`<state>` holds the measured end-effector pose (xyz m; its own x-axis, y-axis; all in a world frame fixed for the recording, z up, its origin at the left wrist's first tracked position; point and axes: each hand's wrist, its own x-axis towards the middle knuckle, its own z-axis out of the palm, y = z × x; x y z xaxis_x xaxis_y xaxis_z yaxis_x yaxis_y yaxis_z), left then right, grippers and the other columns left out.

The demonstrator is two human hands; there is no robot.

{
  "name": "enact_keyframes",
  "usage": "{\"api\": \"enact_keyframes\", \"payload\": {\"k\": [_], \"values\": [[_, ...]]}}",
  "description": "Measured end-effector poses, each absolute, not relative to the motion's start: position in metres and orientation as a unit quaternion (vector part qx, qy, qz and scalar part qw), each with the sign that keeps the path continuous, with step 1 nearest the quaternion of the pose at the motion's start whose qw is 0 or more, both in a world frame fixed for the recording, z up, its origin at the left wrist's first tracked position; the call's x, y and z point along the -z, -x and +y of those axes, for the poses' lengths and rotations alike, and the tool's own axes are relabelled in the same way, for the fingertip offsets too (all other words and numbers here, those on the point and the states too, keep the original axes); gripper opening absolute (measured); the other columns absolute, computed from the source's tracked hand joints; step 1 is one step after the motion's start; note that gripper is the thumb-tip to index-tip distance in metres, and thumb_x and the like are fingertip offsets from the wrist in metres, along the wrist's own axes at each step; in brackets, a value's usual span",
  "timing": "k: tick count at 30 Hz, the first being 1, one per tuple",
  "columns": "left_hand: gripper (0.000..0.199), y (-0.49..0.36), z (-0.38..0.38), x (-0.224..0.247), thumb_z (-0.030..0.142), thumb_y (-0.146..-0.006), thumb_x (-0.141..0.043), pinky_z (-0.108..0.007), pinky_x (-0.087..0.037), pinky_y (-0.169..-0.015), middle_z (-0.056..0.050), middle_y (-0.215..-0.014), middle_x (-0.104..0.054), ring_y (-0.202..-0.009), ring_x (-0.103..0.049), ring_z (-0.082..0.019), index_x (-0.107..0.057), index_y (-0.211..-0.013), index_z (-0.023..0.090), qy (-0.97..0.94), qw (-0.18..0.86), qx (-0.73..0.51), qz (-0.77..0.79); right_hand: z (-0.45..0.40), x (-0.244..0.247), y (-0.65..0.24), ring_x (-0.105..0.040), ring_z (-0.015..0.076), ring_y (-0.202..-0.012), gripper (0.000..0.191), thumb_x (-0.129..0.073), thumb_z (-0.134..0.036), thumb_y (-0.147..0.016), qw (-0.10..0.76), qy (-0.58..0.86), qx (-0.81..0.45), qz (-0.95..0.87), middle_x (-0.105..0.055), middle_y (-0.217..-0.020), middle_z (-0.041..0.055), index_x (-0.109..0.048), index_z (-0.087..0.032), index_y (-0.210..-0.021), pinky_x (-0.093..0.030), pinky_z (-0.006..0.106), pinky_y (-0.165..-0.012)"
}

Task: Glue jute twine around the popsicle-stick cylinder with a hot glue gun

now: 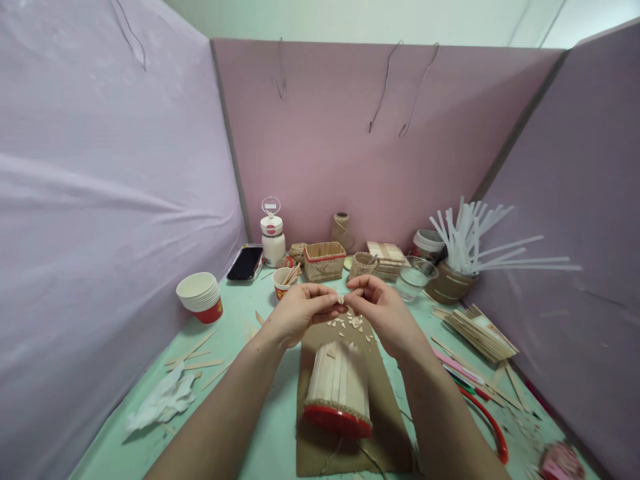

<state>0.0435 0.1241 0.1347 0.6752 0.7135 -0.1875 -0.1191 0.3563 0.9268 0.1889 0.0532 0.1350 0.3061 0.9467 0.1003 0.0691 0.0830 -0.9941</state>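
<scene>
Both hands meet above the far end of a brown cardboard sheet (390, 433). My left hand (303, 312) is closed in a pinch on a small pale wooden chip (341, 300). The fingers of my right hand (384, 312) are pinched at the same chip from the other side. Several similar petal-shaped chips (355, 321) lie scattered on the cardboard just below. Nearer to me, a cylinder of wooden craft sticks (340, 380) lies on its side, with a red base and a braided twine band facing me.
At left stand stacked paper cups (200, 297), a phone (246, 263) and crumpled tissue (165, 400). Along the back are a white bottle (273, 243), a stick basket (325, 263) and a glass bowl (413, 283). At right lie craft sticks (480, 337) and a red-handled tool (493, 427).
</scene>
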Motion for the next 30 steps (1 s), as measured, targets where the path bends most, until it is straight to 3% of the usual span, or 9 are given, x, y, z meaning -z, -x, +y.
{"api": "enact_keyframes", "payload": {"k": [30], "values": [[0.029,-0.0459,0.1222,-0.1358,0.031,-0.057,-0.083,-0.025,-0.049,-0.075,-0.006,-0.072,-0.069,-0.071,-0.064,-0.011,-0.068,-0.071,0.01,-0.495,0.763,-0.275,0.311,0.0531,-0.133,-0.1889,-0.05,0.0112,-0.061,0.027,-0.067,-0.028,-0.069,0.584,0.558,-0.385,-0.446,-0.059,-0.065,-0.0037,-0.053,-0.018,-0.09,-0.034,0.025,-0.057]]}}
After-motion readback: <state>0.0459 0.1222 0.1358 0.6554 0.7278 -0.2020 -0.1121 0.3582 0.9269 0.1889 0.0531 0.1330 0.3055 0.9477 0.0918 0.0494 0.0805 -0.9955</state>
